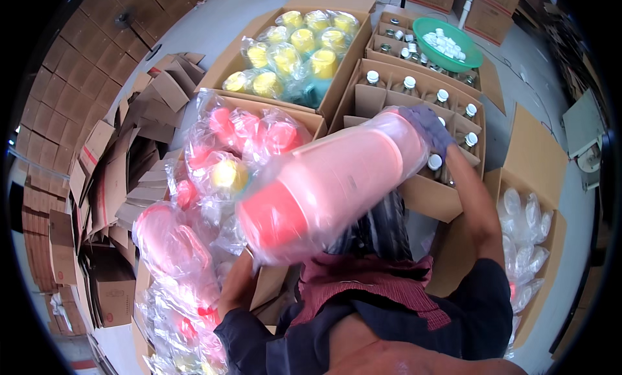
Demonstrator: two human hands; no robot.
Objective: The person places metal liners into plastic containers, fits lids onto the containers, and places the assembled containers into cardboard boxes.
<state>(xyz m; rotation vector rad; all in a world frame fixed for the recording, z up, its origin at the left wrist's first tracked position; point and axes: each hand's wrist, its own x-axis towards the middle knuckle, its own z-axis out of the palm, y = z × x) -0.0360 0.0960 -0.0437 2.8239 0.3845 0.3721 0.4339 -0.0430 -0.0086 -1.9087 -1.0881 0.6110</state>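
A large pink thermos flask [346,171] with a red cap [273,213] lies slantwise across the middle, wrapped in a clear plastic bag. My right hand [429,127], in a grey-purple glove, grips the flask's upper right end. My left forearm [237,281] reaches up to the red cap; the hand itself is hidden behind the wrapped flask, so its fingers do not show. Beneath the flask's left end is a carton with several bagged pink and red flasks [172,239] and a yellow-capped one [229,175].
A carton of bagged yellow-capped flasks [303,41] stands ahead. To its right, a divided carton [440,203] holds white-capped bottles; behind it a green bowl [424,30] of white caps rests on another carton. Bagged clear items [523,245] fill a right-hand carton. Flattened cardboard [120,174] leans left.
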